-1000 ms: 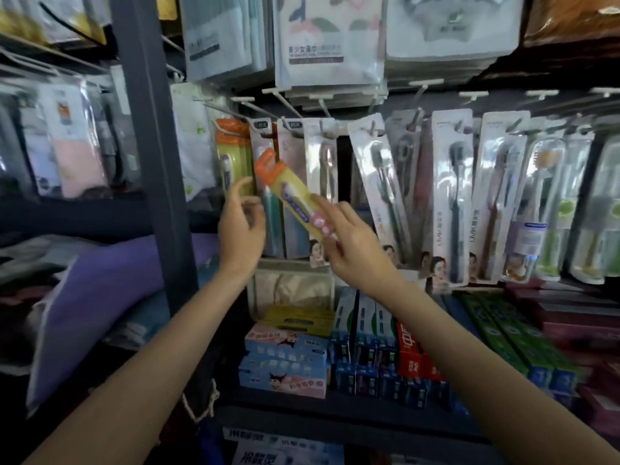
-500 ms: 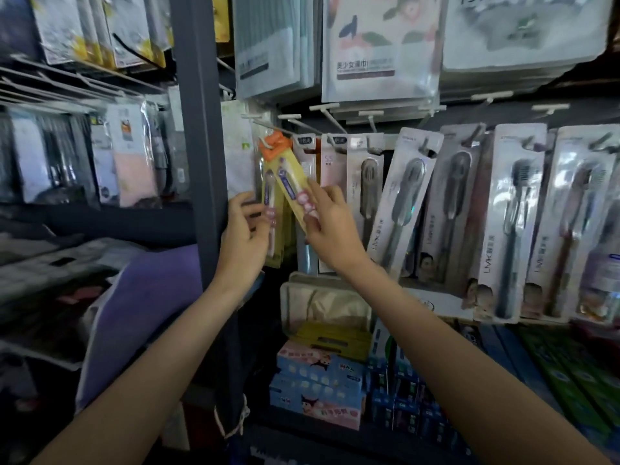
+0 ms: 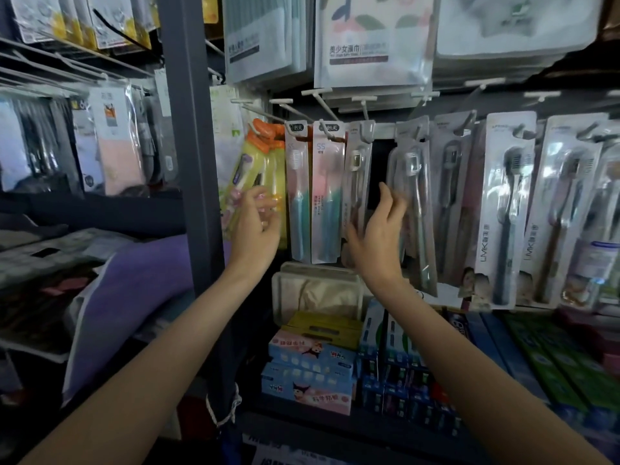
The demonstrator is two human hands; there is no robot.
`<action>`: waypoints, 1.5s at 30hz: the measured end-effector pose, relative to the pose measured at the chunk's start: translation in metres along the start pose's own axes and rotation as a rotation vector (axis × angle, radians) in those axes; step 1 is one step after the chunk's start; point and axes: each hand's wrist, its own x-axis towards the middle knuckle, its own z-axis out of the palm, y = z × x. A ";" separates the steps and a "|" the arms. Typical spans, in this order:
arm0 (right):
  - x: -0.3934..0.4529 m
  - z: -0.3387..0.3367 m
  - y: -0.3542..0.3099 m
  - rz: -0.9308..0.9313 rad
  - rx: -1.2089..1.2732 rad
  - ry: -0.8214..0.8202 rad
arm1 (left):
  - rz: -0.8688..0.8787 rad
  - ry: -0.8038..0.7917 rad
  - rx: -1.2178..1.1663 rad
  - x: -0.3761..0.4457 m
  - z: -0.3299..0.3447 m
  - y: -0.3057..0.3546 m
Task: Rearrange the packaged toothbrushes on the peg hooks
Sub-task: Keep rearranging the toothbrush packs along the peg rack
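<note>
Flat glossy toothbrush packs (image 3: 297, 193) beside left hand (image 3: 256, 226)

Both bare forearms reached up from the lower corners of the head view, the left from about 7 o'clock, the right from about 5 o'clock, converging toward the centre. The left hand (image 3: 256, 226) sat just left of centre, back toward the camera, its fingers loosely curled toward 1 o'clock and gripping nothing that could be made out. The right hand (image 3: 379, 239) stood just right of centre, palm turned left, fingers straight and spread, pointing toward 12 o'clock.
</note>
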 end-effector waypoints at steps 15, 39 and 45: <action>0.002 -0.035 -0.007 -0.084 -0.050 -0.190 | 0.018 -0.168 0.070 -0.007 0.032 -0.011; 0.005 -0.006 -0.023 -0.277 -0.054 -0.316 | -0.091 -0.060 0.326 0.004 0.030 -0.019; 0.013 0.027 -0.021 -0.049 -0.223 -0.349 | -0.120 -0.063 0.313 -0.002 0.019 -0.014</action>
